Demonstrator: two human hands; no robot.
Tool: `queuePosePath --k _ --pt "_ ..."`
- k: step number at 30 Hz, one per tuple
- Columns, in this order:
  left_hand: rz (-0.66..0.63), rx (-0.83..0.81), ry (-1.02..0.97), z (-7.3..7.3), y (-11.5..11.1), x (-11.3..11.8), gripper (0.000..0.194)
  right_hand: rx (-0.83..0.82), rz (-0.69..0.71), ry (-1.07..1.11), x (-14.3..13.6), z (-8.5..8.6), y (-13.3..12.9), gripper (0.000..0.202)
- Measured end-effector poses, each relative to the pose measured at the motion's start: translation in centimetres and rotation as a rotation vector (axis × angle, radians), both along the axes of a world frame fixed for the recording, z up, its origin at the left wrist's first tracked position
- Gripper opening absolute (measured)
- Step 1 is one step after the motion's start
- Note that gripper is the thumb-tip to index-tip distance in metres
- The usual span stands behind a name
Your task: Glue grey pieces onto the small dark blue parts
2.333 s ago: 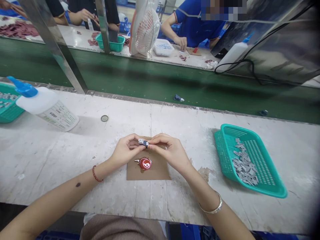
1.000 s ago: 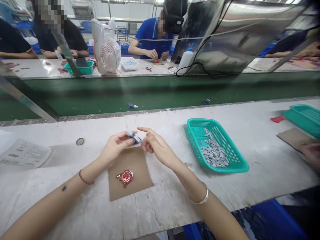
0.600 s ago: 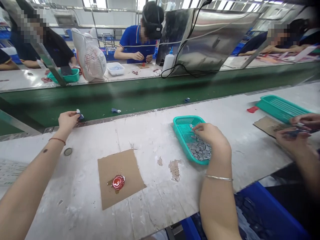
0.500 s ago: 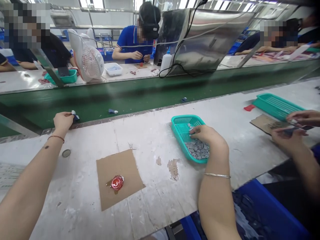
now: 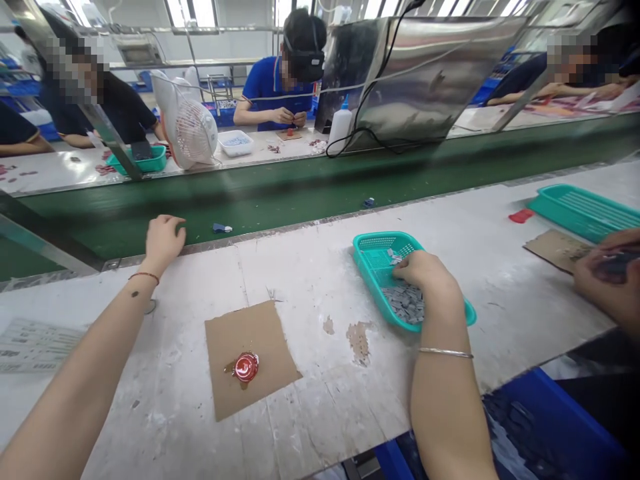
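Observation:
My left hand (image 5: 165,241) reaches over the near edge of the green belt (image 5: 280,207), fingers apart, with nothing visible in it. To its right a small dark blue and white piece (image 5: 222,228) lies on the belt. My right hand (image 5: 417,268) is inside a teal basket (image 5: 367,280), its fingers pinched over small grey pieces (image 5: 404,303); what they hold, if anything, is hidden. Between my arms a brown cardboard square (image 5: 253,327) lies on the white table, bearing a round, glossy red thing (image 5: 246,367).
Another small piece (image 5: 369,203) rests farther along the belt. At the right, a person's hands (image 5: 607,273) work beside cardboard (image 5: 557,250) and a teal basket (image 5: 580,213). Blue bins (image 5: 560,413) stand below the table edge. People sit across the belt, near a fan (image 5: 193,127).
The dark and white piece has left my left hand, which has opened and shifted right. My right hand remains in the basket, fingers lower. The neighbour's hands have moved closer together.

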State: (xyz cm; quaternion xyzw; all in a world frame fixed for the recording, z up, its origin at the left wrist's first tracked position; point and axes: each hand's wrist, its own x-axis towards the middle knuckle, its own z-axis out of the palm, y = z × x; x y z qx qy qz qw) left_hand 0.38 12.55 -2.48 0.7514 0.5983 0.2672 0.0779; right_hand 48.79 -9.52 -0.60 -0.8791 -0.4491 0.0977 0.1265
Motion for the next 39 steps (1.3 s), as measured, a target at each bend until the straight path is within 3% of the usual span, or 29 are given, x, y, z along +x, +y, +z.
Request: queuePosePath --k 4,9,13,15,18,20,26,31,36,39 --pt "-0.284 -0.059 0.065 -0.6 -0.3 3.3 0.032 -0.058 -0.04 0.031 -1.1 1.1 -0.2 0.016" --pt "-0.263 -0.127 -0.064 -1.1 -0.7 4.3 0.025 0.181 0.078 0.109 -4.1 3.2 0.0 0.022" --pt "-0.158 -0.165 -0.288 -0.8 -0.6 3.6 0.009 0.492 0.405 0.498 -9.4 4.3 0.6 0.029" --pt "-0.096 -0.179 -0.446 -0.6 -1.0 3.4 0.007 0.493 0.562 0.698 -12.9 3.9 0.9 0.022" --pt "-0.03 -0.233 -0.71 -0.6 -2.9 3.3 0.013 0.286 0.695 0.993 -17.8 2.0 1.2 0.018" --pt "-0.036 -0.295 -0.845 -0.7 -5.3 3.2 0.016 0.162 0.727 1.068 -20.2 0.1 1.3 0.016" --pt "-0.083 -0.724 -1.498 -0.9 -14.6 2.4 0.017 0.016 0.763 0.959 -23.1 -3.9 1.4 0.009" --pt "-0.16 -0.726 -1.333 -1.8 -19.7 2.1 0.027 0.066 0.786 0.805 -22.9 -3.6 1.2 0.011" --pt "-0.242 -0.627 -1.256 -2.8 -21.5 1.9 0.032 0.126 1.082 0.547 -22.0 -1.8 1.0 0.023" --pt "-0.276 -0.591 -1.246 -3.0 -21.8 1.9 0.033 0.11 1.219 0.446 -21.9 -1.6 1.1 0.024"
